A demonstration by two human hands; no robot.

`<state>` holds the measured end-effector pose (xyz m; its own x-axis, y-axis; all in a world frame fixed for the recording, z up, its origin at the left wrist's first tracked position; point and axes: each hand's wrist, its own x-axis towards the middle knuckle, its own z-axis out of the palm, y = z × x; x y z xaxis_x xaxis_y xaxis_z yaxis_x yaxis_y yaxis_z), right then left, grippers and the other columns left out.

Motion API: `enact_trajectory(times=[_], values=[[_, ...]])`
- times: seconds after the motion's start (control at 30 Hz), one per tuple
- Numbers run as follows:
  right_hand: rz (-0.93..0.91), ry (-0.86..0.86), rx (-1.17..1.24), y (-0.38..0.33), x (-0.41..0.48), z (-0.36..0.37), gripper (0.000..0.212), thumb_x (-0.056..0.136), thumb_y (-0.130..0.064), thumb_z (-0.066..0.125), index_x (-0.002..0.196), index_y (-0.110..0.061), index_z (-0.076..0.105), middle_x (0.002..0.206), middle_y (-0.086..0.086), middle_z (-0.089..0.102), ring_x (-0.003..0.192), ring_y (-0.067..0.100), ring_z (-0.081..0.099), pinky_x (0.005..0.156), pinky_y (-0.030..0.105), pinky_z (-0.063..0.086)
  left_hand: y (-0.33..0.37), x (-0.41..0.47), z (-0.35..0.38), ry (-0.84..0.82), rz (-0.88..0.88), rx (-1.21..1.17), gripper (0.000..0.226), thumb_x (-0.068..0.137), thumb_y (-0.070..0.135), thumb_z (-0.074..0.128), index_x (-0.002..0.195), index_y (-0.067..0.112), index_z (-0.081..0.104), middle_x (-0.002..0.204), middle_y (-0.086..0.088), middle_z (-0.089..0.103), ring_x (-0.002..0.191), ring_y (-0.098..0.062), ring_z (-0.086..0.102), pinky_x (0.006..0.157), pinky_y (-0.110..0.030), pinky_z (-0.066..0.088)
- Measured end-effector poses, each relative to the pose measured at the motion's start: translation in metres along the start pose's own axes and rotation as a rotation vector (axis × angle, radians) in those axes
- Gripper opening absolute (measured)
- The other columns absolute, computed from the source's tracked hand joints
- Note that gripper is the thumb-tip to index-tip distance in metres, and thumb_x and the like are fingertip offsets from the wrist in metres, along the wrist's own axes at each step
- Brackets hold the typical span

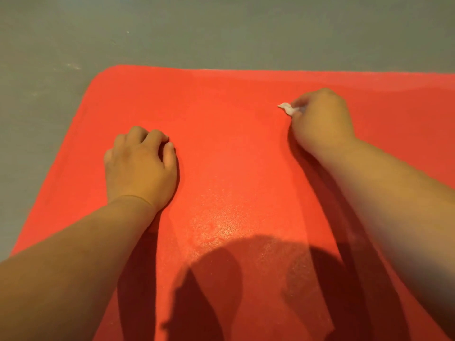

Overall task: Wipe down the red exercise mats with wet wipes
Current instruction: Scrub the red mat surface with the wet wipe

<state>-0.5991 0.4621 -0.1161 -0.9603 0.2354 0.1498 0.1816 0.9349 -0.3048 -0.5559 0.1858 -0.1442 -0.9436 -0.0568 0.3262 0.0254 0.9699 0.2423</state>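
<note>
- The red mat [234, 156] lies flat on the grey floor [221, 28]. Its far edge and rounded far-left corner are in view, and it runs out of frame to your right.
- The wet wipe [288, 109] sits on the mat's far-right part, bunched small. Only a white tip shows past your fingers.
- Your right hand [320, 119] grasps the wipe, fingers curled round it and held down at the mat. The forearm is blurred, consistent with a wiping stroke.
- Your left hand [140, 166] rests on the mat's left part, well apart from the wipe. Its fingers are curled in, holding nothing, and it appears to serve as a brace.
- Step in hand, as judged: wiping the far half of this mat. A speckled sheen [221, 230] near you may be moisture; this cannot be confirmed.
- Next move calls for overlapping passes towards the far-left corner, with the wipe opened out for wider contact.
- Obstruction: your bracing hand covers unwiped mat and must shift. Your shadow [209, 279] darkens the near section, hampering inspection there.
</note>
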Motion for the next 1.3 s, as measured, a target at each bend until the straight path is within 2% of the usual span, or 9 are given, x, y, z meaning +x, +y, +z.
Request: enact_trajectory(times=[0.1,0.17,0.23,0.43,0.67,0.87,1.07,1.17,1.3], values=[[-0.253,-0.067,0.071,-0.053,-0.047,0.023,0.029,0.089,-0.011,0.049,0.112,-0.014,0.066,0.108,0.010,0.058,0.102,0.028,0.054,0.084,0.028,0.034,-0.001,0.001,0.000,-0.008,-0.023,-0.021,0.024,0.093,0.029,0.049,0.110,0.020,0.063,0.110,-0.011,0.056,0.103,-0.034,0.047,0.087,-0.044,0.036],[-0.560,-0.157,0.193,-0.083,-0.093,0.028,0.025,0.088,-0.013,0.052,0.108,-0.018,0.067,0.100,0.004,0.057,0.098,0.024,0.053,0.084,0.029,0.037,-0.002,0.000,0.001,-0.016,-0.026,-0.040,0.027,0.092,0.025,0.048,0.115,0.020,0.062,0.114,-0.010,0.055,0.107,-0.034,0.046,0.091,-0.044,0.035],[-0.681,-0.230,0.210,-0.076,-0.097,0.019,0.022,0.089,-0.017,0.054,0.105,-0.019,0.069,0.096,0.004,0.059,0.095,0.024,0.054,0.083,0.034,0.043,-0.002,0.001,0.001,-0.021,-0.025,-0.050,0.029,0.091,0.023,0.048,0.116,0.020,0.062,0.116,-0.010,0.055,0.109,-0.034,0.046,0.092,-0.043,0.034],[-0.095,0.021,0.027,-0.008,-0.034,0.001,0.026,0.095,-0.033,0.049,0.103,-0.012,0.062,0.099,0.016,0.067,0.092,0.034,0.060,0.068,0.035,0.040,0.001,0.003,-0.001,-0.043,-0.030,-0.050,0.031,0.089,0.020,0.048,0.116,0.019,0.062,0.118,-0.010,0.054,0.110,-0.034,0.045,0.094,-0.043,0.034],[-0.705,-0.261,0.189,-0.078,-0.145,0.008,0.016,0.091,-0.036,0.047,0.086,-0.022,0.053,0.066,0.003,0.052,0.065,0.028,0.054,0.054,0.029,0.029,-0.001,0.003,0.000,-0.043,-0.029,-0.042,0.032,0.087,0.019,0.048,0.115,0.019,0.062,0.119,-0.011,0.053,0.110,-0.034,0.044,0.093,-0.043,0.034],[-0.125,0.051,-0.049,-0.018,-0.053,-0.002,0.028,0.091,-0.035,0.049,0.100,-0.009,0.056,0.088,0.022,0.061,0.089,0.038,0.056,0.062,0.035,0.034,0.001,0.006,0.000,-0.031,-0.023,-0.040,0.032,0.086,0.019,0.048,0.115,0.019,0.062,0.119,-0.010,0.054,0.110,-0.034,0.045,0.093,-0.042,0.034],[-0.736,-0.410,0.112,-0.088,-0.144,0.004,0.016,0.087,-0.037,0.052,0.088,-0.021,0.055,0.067,0.002,0.048,0.073,0.024,0.048,0.058,0.029,0.030,-0.003,0.005,0.002,-0.021,-0.019,-0.021,0.030,0.086,0.019,0.049,0.113,0.018,0.062,0.118,-0.011,0.054,0.108,-0.035,0.045,0.092,-0.043,0.034],[-0.585,-0.390,0.133,-0.053,-0.129,-0.009,0.046,0.087,-0.062,0.034,0.097,-0.026,0.061,0.083,-0.004,0.060,0.083,0.016,0.048,0.071,0.033,0.041,-0.002,0.003,0.002,-0.016,-0.024,-0.014,0.029,0.089,0.023,0.047,0.112,0.019,0.062,0.117,-0.012,0.054,0.108,-0.035,0.045,0.092,-0.044,0.034],[-0.160,-0.124,0.092,-0.004,-0.142,-0.019,0.039,0.096,-0.039,0.039,0.127,-0.022,0.054,0.130,0.003,0.051,0.122,0.026,0.043,0.105,0.041,0.033,0.006,0.001,-0.015,-0.088,0.125,-0.102,0.042,0.093,0.038,0.037,0.121,0.018,0.061,0.122,-0.013,0.057,0.111,-0.035,0.050,0.094,-0.043,0.037]])
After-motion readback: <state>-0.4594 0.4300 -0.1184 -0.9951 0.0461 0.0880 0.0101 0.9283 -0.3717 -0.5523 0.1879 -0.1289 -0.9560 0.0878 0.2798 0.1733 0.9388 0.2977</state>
